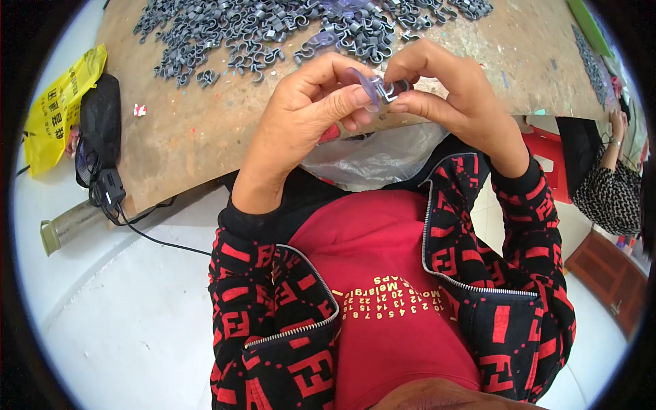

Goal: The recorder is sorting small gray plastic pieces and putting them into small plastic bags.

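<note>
The left hand [307, 99] is pinching a translucent purple disc [369, 87]; the right hand [454, 89] is gripping a gray clip [400, 87] just beside it, above the table's [198, 137] near edge. Loose clips [260, 34] are lying heaped farther off.

Disc [366, 85]: see-through purple
Clips [359, 41]: grey
Table [184, 130]: brown, with small coloured spots
Jacket [236, 294]: black, with red shapes
Shirt [379, 266]: red, with yellow print
Bag [61, 113]: yellow, with black print

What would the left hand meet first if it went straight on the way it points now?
Probably the grey clip in the right hand, just past the purple disc that the left hand holds; depth is unclear.
</note>
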`<state>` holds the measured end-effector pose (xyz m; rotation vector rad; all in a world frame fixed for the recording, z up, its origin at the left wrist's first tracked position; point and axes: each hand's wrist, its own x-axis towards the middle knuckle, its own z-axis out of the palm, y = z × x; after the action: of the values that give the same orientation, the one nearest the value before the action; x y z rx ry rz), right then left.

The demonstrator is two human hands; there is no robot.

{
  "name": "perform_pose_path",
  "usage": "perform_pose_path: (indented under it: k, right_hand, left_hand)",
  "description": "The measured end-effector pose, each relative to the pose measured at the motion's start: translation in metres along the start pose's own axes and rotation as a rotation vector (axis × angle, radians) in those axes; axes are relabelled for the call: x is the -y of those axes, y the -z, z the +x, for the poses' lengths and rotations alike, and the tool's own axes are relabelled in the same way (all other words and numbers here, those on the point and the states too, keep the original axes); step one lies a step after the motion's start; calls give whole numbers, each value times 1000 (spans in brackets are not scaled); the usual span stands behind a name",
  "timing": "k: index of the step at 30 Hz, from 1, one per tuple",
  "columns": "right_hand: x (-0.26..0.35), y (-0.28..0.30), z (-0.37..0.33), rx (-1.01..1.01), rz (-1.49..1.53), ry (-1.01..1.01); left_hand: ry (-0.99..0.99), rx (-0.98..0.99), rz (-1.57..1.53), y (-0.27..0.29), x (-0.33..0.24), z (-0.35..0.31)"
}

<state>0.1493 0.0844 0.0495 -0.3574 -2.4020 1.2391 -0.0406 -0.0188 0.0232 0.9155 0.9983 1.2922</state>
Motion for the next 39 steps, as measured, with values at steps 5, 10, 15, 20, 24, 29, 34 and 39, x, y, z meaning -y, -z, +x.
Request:
perform_pose_path:
  k: [5,10,15,20,24,29,34,39]
  right_hand:
    - [4,-5,-5,2,-235,99]
    - [-2,-8,-6,-84,-327,184]
    - [-12,-22,-13,-137,-245,84]
    - [-24,-30,-16,-158,-424,63]
    - [-29,-33,-13,-220,-456,118]
    - [-44,-51,-19,-280,-279,-73]
    - [-42,-52,-17,-232,-427,-38]
    - [-50,-53,-19,-298,-364,47]
  left_hand:
    - [61,124,121,12,-6,-1]
    - [42,111,130,7,-6,1]
    - [-44,20,335,5,1,-1]
    - [-567,43,977,11,16,8]
    - [-324,-166,750,-4,17,-2]
    - [-149,-363,372,-8,32,-10]
    - [-285,-283,889,-11,41,-9]
    - [-265,-299,1009,-16,40,-8]
